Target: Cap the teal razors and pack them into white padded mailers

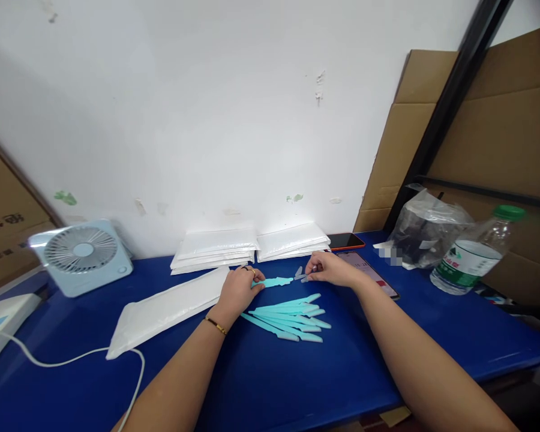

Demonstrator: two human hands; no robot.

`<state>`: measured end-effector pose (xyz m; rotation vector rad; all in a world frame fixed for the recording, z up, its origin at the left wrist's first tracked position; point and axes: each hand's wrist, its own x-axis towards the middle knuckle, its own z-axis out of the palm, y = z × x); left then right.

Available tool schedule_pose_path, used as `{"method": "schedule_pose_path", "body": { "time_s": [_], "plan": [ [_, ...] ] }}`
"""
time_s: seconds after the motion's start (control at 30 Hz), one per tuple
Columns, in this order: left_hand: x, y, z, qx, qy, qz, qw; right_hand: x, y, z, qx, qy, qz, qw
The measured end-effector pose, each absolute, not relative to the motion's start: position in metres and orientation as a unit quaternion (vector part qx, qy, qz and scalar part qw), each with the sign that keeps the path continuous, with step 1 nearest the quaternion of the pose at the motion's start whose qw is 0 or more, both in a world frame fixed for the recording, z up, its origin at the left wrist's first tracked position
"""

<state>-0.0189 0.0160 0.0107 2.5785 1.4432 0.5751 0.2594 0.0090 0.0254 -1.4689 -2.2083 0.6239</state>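
On the blue table [270,372], my left hand [239,290] is closed on the handle end of a turquoise razor-like tool [274,281], pressing it to the surface. My right hand [330,268] pinches small grey caps [300,275] at the tool's tip. A pile of several similar turquoise tools with pale caps [290,318] lies just in front of both hands. A white padded envelope [166,310] rests to the left of my left hand.
Two stacks of white envelopes [252,245] sit by the wall. A small blue fan [81,255] with a white cable [72,360] stands at left. Two phones [348,241] lie at right, beside a plastic bag [427,231] and a water bottle [470,258]. Cardboard leans behind.
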Motion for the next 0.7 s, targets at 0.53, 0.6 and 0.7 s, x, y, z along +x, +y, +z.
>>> {"method": "schedule_pose_path", "body": {
  "time_s": [0.53, 0.6, 0.7],
  "plan": [
    [-0.015, 0.013, 0.011, 0.878, 0.450, 0.141, 0.079, 0.245, 0.008, 0.018, -0.455, -0.848, 0.214, 0.168],
    [-0.020, 0.017, 0.012, 0.865, 0.478, 0.138, 0.070, 0.250, 0.012, 0.018, -0.488, -0.833, 0.190, 0.179],
    [-0.026, 0.020, 0.012, 0.853, 0.498, 0.142, 0.068, 0.256, 0.013, 0.019, -0.538, -0.803, 0.176, 0.188]
  ]
}}
